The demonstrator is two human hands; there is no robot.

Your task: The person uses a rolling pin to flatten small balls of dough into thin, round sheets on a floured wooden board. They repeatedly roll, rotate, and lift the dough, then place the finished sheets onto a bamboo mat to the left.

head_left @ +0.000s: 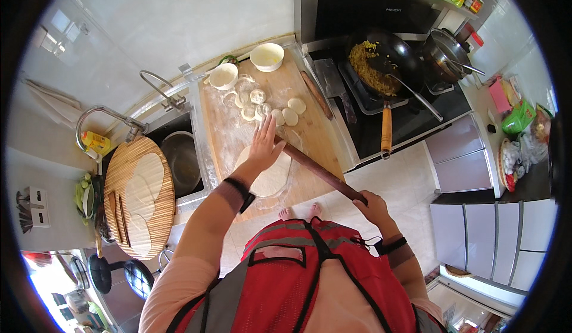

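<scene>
My right hand [374, 208] grips the near end of a long dark wooden rolling pin [324, 172], which slants over the wooden board's [317, 147] front edge. At the pin's far end, my left hand [263, 143] lies flat with fingers stretched out and thumb apart, touching or just over the wood; its palm hides the pin's tip. Partly covered by that hand and forearm is a wide rolled-out sheet of dough [272, 176] on the floured board. Just beyond my fingertips sit several small round dough pieces [290, 117], some dusted with flour.
Two white bowls [267, 58] stand at the board's back, with a shorter rolling pin [316, 95] and a cleaver [330, 80] to the right. A wok [397, 60] with food and a ladle occupies the stove. Left, a round slatted tray [167, 208] with dough sheets covers part of the sink.
</scene>
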